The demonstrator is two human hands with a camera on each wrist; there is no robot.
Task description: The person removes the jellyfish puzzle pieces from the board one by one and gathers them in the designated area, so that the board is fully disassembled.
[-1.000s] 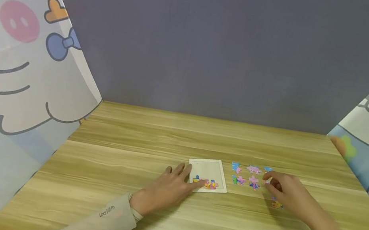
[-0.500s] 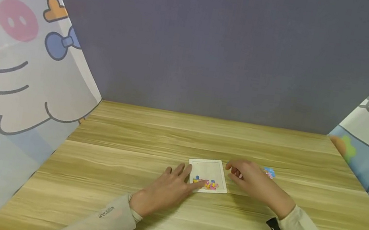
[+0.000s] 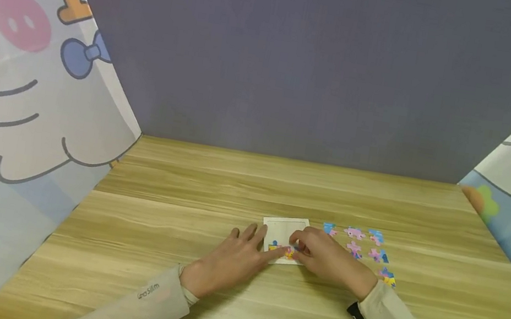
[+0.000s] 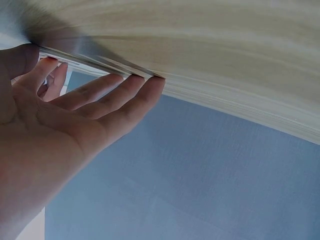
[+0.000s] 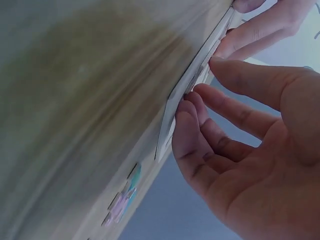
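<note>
A square white puzzle tray (image 3: 282,223) lies on the table, with several joined colourful pieces (image 3: 290,252) along its near edge. My left hand (image 3: 236,262) rests at the tray's left side with fingers extended, one reaching onto the joined pieces. In the left wrist view, three fingertips (image 4: 157,82) touch down beside the tray edge. Over the tray's near right part, my right hand (image 3: 327,257) has curled fingers and pinches a small puzzle piece, mostly hidden by the fingers. The right wrist view shows that thumb (image 5: 240,75) and fingers close against the tray.
Loose puzzle pieces lie right of the tray: a pink one with eyes (image 3: 354,232), a blue-pink one (image 3: 376,236), a pink one (image 3: 354,249) and a yellow-blue one (image 3: 388,277), among several. A dark panel (image 3: 310,68) stands behind the wooden table (image 3: 213,175), with printed cartoon walls at both sides.
My right hand has moved left from the loose pieces to the tray, uncovering pieces on the right. The left hand has stayed in place on the tray.
</note>
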